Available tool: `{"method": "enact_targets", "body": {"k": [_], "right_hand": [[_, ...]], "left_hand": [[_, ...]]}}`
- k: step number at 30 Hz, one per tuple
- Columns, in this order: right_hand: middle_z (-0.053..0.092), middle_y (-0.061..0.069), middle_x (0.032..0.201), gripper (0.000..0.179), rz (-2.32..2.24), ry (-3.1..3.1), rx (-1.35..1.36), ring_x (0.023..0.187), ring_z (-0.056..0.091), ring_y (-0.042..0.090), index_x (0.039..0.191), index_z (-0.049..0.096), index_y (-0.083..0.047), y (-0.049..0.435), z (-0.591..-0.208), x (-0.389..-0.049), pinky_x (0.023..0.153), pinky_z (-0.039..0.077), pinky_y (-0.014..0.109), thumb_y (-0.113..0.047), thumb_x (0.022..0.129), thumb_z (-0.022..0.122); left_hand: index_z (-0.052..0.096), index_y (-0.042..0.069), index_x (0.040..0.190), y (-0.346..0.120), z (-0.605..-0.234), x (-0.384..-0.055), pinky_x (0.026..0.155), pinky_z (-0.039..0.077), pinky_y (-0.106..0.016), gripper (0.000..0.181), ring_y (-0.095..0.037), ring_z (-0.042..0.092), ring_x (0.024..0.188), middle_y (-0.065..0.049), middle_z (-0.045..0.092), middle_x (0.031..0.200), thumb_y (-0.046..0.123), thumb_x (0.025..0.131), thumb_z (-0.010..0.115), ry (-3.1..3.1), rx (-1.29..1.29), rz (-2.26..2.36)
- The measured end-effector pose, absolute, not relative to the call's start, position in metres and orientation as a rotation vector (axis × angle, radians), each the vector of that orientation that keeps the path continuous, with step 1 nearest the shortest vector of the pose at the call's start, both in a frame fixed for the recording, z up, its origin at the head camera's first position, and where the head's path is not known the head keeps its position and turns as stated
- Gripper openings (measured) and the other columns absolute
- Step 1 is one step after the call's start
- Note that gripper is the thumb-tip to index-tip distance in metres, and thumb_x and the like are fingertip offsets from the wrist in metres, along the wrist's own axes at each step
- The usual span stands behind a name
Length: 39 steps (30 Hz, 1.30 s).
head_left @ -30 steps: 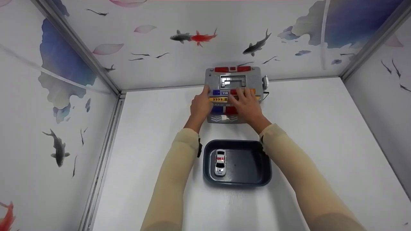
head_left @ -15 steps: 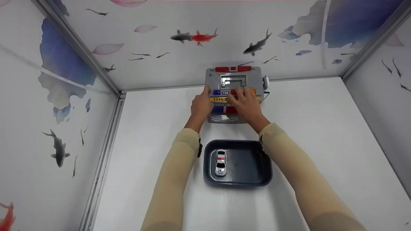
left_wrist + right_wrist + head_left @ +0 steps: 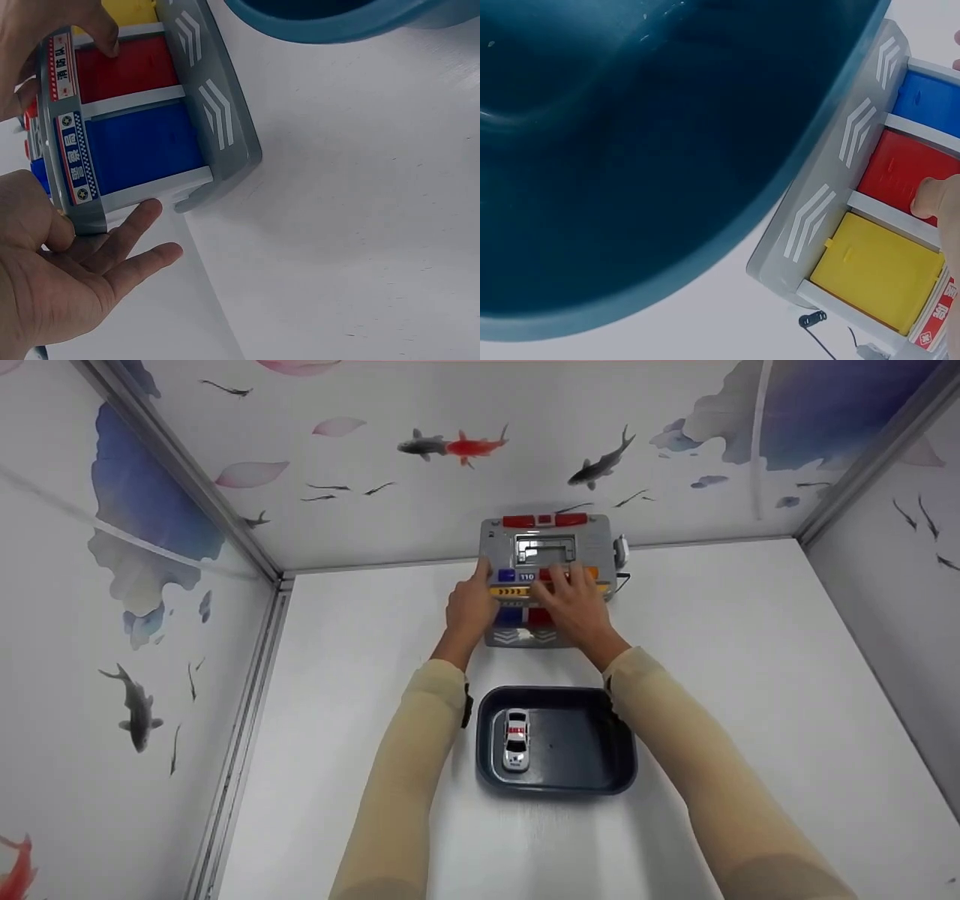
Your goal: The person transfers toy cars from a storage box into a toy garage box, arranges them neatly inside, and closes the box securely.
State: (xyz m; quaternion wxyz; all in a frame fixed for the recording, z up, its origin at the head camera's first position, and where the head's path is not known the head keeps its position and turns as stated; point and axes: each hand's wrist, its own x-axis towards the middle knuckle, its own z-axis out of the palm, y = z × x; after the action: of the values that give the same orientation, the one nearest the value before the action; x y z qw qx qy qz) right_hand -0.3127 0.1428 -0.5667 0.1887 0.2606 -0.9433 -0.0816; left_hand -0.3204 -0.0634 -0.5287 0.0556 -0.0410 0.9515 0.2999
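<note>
A grey toy police garage, marked 110, stands at the back of the table. My left hand lies against its left side. In the left wrist view two fingers of that hand reach out straight beside the blue door. My right hand grips the garage's yellow-striped front ledge, fingers bent on top near the coloured buttons. Its thumb comes down over the red door in the right wrist view. The yellow door shows beside that. All three doors look closed.
Between my forearms sits a dark blue plastic basin. A white toy police car lies in its left part. A white piece and a thin black cord stick out at the garage's right. Fish-printed walls enclose the table.
</note>
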Motion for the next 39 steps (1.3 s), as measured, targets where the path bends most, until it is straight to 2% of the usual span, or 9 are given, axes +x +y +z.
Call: {"method": "enact_targets", "body": {"k": [6,19,24,32,39], "right_hand": [[0.051,0.021,0.14,0.043,-0.258,-2.601,0.716,0.119,0.055,0.045,0.134,0.049,-0.017,0.141,-0.57,-0.312,0.105,0.058,0.052,-0.013,0.102,0.078],[0.051,0.023,0.142,0.043,-0.241,-2.617,0.701,0.124,0.054,0.046,0.136,0.048,-0.017,0.141,-0.574,-0.309,0.11,0.054,0.055,-0.015,0.104,0.077],[0.052,0.022,0.141,0.042,-0.208,-2.599,0.696,0.12,0.055,0.048,0.137,0.048,-0.018,0.144,-0.574,-0.31,0.107,0.053,0.059,-0.015,0.105,0.076],[0.052,0.022,0.14,0.036,-0.138,-2.603,0.712,0.125,0.053,0.05,0.134,0.051,-0.014,0.148,-0.571,-0.309,0.105,0.05,0.064,-0.015,0.107,0.073],[0.048,0.023,0.151,0.059,-0.098,-2.684,0.723,0.138,0.047,0.049,0.148,0.048,-0.015,0.151,-0.572,-0.3,0.111,0.045,0.07,-0.029,0.101,0.081]], "left_hand": [[0.049,0.026,0.152,-0.064,-0.53,-0.319,0.091,0.06,-0.044,0.052,-0.028,0.074,0.113,-0.01,0.076,0.138,0.008,0.106,0.066,2.911,-0.113,0.888],[0.048,0.025,0.149,-0.064,-0.532,-0.317,0.091,0.06,-0.045,0.049,-0.029,0.074,0.111,-0.011,0.076,0.134,0.008,0.106,0.064,2.905,-0.105,0.924],[0.048,0.025,0.147,-0.064,-0.529,-0.318,0.089,0.06,-0.044,0.048,-0.029,0.075,0.11,-0.011,0.076,0.133,0.008,0.106,0.064,2.896,-0.11,0.924],[0.048,0.025,0.149,-0.063,-0.526,-0.32,0.089,0.061,-0.045,0.05,-0.03,0.075,0.111,-0.012,0.076,0.134,0.006,0.105,0.063,2.904,-0.107,0.914],[0.047,0.024,0.149,-0.066,-0.529,-0.32,0.089,0.06,-0.043,0.052,-0.029,0.075,0.112,-0.012,0.076,0.135,0.005,0.104,0.063,2.901,-0.098,0.923]]}}
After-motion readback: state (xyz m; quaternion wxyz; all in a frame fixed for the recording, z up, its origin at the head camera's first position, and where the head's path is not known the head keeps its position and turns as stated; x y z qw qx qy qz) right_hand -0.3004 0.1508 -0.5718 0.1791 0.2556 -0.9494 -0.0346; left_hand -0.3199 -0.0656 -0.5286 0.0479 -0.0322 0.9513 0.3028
